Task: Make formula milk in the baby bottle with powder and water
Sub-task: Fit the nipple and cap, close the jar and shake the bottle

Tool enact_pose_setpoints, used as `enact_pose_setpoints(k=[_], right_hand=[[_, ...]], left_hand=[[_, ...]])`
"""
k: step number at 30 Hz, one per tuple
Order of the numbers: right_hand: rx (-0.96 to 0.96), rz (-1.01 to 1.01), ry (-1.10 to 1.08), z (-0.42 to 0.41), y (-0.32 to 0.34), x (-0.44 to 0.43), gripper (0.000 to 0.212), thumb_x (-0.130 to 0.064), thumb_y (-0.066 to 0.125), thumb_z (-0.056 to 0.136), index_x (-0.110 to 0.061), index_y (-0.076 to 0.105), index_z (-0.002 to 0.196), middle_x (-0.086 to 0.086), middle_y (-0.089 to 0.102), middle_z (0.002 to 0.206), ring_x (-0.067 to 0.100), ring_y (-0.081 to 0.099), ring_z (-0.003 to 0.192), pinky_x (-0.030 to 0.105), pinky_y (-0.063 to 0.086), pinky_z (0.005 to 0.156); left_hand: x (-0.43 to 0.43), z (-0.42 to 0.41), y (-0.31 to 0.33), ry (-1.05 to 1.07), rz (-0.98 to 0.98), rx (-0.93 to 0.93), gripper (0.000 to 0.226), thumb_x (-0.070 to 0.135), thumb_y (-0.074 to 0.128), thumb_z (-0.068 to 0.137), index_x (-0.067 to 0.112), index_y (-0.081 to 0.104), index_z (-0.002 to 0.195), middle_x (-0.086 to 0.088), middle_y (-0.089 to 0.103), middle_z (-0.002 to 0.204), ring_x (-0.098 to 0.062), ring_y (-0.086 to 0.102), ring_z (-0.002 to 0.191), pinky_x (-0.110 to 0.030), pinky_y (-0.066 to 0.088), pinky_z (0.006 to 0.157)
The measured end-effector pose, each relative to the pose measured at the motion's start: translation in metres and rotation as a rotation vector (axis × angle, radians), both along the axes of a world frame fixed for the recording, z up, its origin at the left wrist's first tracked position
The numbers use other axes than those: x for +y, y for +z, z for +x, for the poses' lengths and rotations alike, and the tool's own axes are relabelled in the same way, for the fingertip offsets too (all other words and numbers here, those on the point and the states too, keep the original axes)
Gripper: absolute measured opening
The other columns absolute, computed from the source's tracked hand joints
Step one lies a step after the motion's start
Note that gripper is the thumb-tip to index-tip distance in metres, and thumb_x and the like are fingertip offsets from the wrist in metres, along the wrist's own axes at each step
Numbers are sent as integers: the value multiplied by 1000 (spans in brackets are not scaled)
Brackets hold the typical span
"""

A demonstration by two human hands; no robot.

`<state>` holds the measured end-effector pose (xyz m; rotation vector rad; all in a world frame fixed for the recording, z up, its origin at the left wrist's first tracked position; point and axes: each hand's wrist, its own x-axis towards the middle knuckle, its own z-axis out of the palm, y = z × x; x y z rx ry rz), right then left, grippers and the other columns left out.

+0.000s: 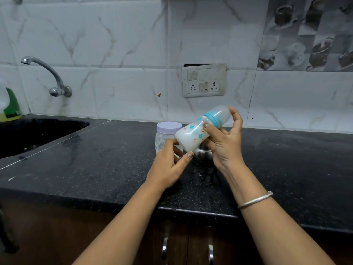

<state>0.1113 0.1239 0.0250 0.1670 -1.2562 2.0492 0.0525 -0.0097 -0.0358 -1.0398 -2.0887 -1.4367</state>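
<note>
A baby bottle (193, 133) with blue and red flower prints, a teal collar and a clear cap lies tilted in the air, cap end up to the right. White milky liquid fills it. My right hand (224, 142) grips its neck and cap end. My left hand (172, 163) holds its base from below. Behind the bottle stands a clear powder jar (162, 137) with a pale lilac lid, closed. A steel vessel (203, 154) sits on the counter under the bottle, mostly hidden by my hands.
The black granite counter (95, 169) runs across the view, its front edge near me. A dark sink (28, 134) lies at the left under a wall tap (47, 73). A green-capped soap bottle (10, 106) stands at the far left. A switchboard (203, 80) is on the tiled wall.
</note>
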Motion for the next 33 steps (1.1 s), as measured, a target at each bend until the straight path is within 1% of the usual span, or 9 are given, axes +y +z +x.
enact_pose_setpoints(k=[5,10,13,16,22,24,28,31,33], right_hand=[[-57,-225,12,-5,1,0,56,-9,64,83,-26,27,121,9,57,101,20,64,75,37,58,59],[-47,-369,3,-8,2,4,45,-11,62,86,-16,23,108,14,49,108,24,62,87,38,59,53],[-53,-310,-14,-9,0,5,47,-10,63,85,-19,22,106,13,47,115,24,63,89,42,60,60],[-63,-161,-47,-7,0,5,54,-7,64,84,-28,24,113,7,52,108,19,63,82,39,58,65],[5,168,-160,-2,-4,1,70,11,65,75,-41,37,112,15,60,97,13,66,72,31,55,64],[22,151,-150,-1,-4,0,71,12,65,75,-40,38,115,15,61,97,13,67,73,30,56,65],[13,40,-108,-3,-4,2,67,3,69,76,-34,33,119,15,62,101,17,66,76,37,57,67],[-23,-85,-94,-6,-3,1,60,-5,68,80,-30,26,115,13,56,111,18,65,78,36,58,60],[-32,-166,-80,-8,-3,0,54,-10,67,82,-25,23,112,11,53,111,18,64,77,33,57,55]], left_hand=[[-1,2,0,-16,61,-18,51,44,53,79,17,39,120,10,56,85,-3,57,67,-11,44,61],[-1,2,0,-25,66,8,50,42,54,81,16,39,121,9,55,85,-4,56,69,-12,45,63],[-1,2,0,-25,52,14,46,34,58,87,13,39,123,8,55,86,-3,56,69,-11,45,63],[-1,2,1,-28,51,4,46,36,58,87,14,39,122,8,55,85,-2,55,67,-11,45,61],[0,1,-1,2,36,-2,39,46,53,79,25,38,108,10,57,86,-5,55,64,-27,49,64],[0,1,-1,4,30,2,38,46,53,79,25,38,107,11,57,87,-6,55,65,-29,50,64],[0,3,0,-12,42,8,44,45,53,80,24,37,116,10,56,87,-6,56,66,-22,48,63],[0,2,-1,-20,47,4,43,37,56,88,17,38,121,7,56,87,-5,56,68,-16,46,62],[0,2,-1,-22,42,10,38,31,57,89,20,37,119,7,56,87,-6,57,71,-14,45,61]])
